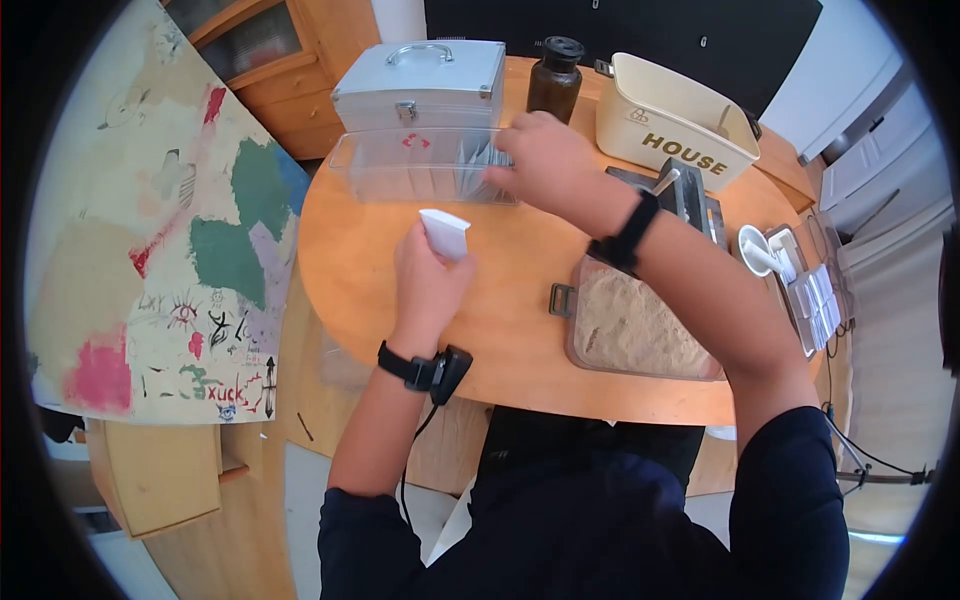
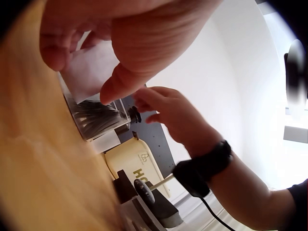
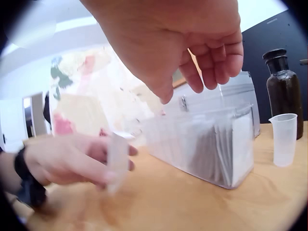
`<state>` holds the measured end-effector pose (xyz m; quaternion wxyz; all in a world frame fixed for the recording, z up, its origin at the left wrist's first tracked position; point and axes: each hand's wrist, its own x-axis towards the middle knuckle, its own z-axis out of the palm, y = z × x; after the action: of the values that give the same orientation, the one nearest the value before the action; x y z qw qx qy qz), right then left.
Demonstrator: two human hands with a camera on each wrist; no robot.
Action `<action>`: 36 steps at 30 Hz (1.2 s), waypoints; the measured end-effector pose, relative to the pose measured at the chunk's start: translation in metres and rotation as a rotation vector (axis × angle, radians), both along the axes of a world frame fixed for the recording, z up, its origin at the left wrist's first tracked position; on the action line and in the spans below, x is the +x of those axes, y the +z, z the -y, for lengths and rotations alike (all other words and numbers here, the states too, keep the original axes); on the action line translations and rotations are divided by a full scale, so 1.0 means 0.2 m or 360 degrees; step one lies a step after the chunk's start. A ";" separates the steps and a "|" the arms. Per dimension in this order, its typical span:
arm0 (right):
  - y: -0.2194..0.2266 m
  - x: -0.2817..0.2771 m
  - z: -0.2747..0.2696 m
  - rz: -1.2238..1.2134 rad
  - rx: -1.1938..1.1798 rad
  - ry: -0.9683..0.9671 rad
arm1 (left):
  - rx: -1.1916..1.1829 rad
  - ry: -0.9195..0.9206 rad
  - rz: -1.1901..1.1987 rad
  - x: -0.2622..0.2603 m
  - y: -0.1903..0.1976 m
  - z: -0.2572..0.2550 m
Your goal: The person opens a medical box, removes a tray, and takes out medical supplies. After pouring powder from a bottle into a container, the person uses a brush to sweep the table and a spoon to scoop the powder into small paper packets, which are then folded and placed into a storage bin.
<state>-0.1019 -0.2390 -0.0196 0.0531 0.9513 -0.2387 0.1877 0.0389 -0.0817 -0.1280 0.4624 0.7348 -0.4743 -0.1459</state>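
A small white paper packet (image 1: 445, 234) is pinched between the thumb and fingers of the left hand (image 1: 430, 285), over the table in front of the clear box (image 1: 385, 165). The right hand (image 1: 555, 165) hangs above the right end of that box, its fingers loosely bent and holding nothing, as the right wrist view shows. Beneath it, a row of thin packets (image 3: 207, 149) stands upright inside the clear box. In the left wrist view the packet (image 2: 91, 70) partly covers the box behind it.
Behind the clear box stand a silver case (image 1: 420, 85) and a brown bottle (image 1: 555, 80). A small translucent cup (image 3: 285, 142) is beside the bottle. Toward the right are a cream HOUSE bin (image 1: 640, 125), a tray of sand-like powder (image 1: 640, 325) and a white cup (image 1: 757, 250).
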 end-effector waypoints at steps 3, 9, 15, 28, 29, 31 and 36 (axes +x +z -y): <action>0.09 -0.25 -0.14 0.0316 0.0246 0.0052 | -0.0066 0.0156 0.0179 0.00 -0.03 0.10; 0.16 -0.85 -0.48 0.0495 0.0614 -0.0016 | 0.0053 0.0369 0.0240 -0.06 -0.06 0.29; 0.07 -1.25 -0.71 0.0667 0.0912 -0.0381 | 0.0195 0.0462 0.0134 -0.10 -0.03 0.30; -0.14 -1.49 -0.89 0.0743 0.1080 -0.0438 | -0.0073 0.0537 0.0373 -0.15 0.09 0.34; -0.15 -1.49 -0.89 0.0759 0.1118 -0.0462 | -0.0077 0.0561 0.0612 -0.18 0.12 0.34; -0.14 -1.47 -0.89 0.0786 0.1162 -0.0478 | -0.0077 0.0586 0.0843 -0.22 0.15 0.37; -0.12 -1.49 -0.89 0.0768 0.1118 -0.0521 | 0.0019 0.0438 0.0923 -0.24 0.15 0.42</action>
<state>-0.3996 -0.0604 -0.0427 -0.3008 0.7905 -0.4406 0.3007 -0.0097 -0.1660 -0.0985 0.3191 0.8056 -0.4817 0.1308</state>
